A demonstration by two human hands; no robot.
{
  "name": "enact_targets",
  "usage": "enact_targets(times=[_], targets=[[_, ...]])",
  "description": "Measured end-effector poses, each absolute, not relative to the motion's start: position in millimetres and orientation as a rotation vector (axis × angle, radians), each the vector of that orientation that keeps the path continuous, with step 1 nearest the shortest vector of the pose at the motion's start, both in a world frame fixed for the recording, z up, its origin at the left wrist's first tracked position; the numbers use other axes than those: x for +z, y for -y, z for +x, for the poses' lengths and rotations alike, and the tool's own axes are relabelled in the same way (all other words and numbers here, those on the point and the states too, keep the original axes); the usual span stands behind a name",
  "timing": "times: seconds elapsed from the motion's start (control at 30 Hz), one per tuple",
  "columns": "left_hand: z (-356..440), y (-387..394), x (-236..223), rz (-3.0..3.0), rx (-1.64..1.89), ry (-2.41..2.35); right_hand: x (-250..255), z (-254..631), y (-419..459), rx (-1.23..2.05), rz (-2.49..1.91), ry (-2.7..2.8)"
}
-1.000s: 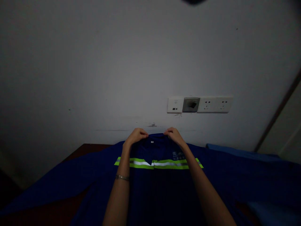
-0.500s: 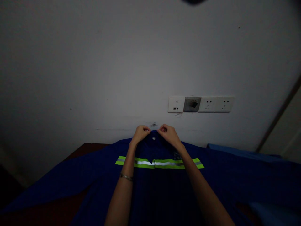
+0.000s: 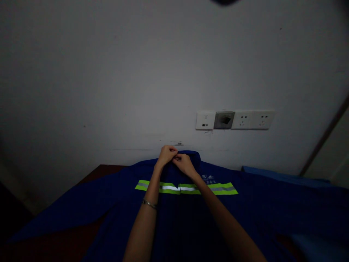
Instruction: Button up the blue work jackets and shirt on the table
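A dark blue work jacket (image 3: pixel 131 203) lies spread out with its sleeves to both sides and its collar toward the wall. A yellow-green reflective strip (image 3: pixel 218 188) with a silver middle crosses its chest. At the collar (image 3: pixel 194 155), my left hand (image 3: pixel 167 154) pinches the fabric with its fingers closed. My right hand (image 3: pixel 184 163) is closed just beside and below it, its fingertips at the left part of the collar. The two hands nearly touch. Both forearms pass over the strip, and a bracelet circles my left wrist.
Behind the jacket rises a grey-white wall (image 3: pixel 136 80) with a row of sockets and switches (image 3: pixel 242 120). The reddish-brown tabletop (image 3: pixel 105 170) shows at the left. Lighter blue fabric (image 3: pixel 283 175) lies at the right, behind the sleeve.
My right hand has moved left along the collar to my left hand. The right side of the collar and the print on the chest are now uncovered. My left hand has shifted slightly right.
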State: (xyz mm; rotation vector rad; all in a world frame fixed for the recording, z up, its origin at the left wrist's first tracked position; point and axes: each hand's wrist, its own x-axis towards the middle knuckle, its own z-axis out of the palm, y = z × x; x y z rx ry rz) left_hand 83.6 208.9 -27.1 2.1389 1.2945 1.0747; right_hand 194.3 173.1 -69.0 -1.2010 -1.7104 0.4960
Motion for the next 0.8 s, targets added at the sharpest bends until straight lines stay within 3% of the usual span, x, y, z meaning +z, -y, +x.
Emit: enact_targets(times=[0.3, 0.43, 0.8], targets=[[57.3, -200.2, -21.6, 2.097, 1.086, -1.667, -77.1, 190.5, -175.9, 0.858, -1.193, 1.476], [42.8, -193.8, -36.0, 2.191, 0.964, -1.59, -79.4, 188.7, -176.7, 0.993, -1.162, 1.389], [41.2, -178.6, -57.7, 2.337, 0.835, -1.602, -76.5, 188.1, -169.5, 1.042, -1.159, 1.342]])
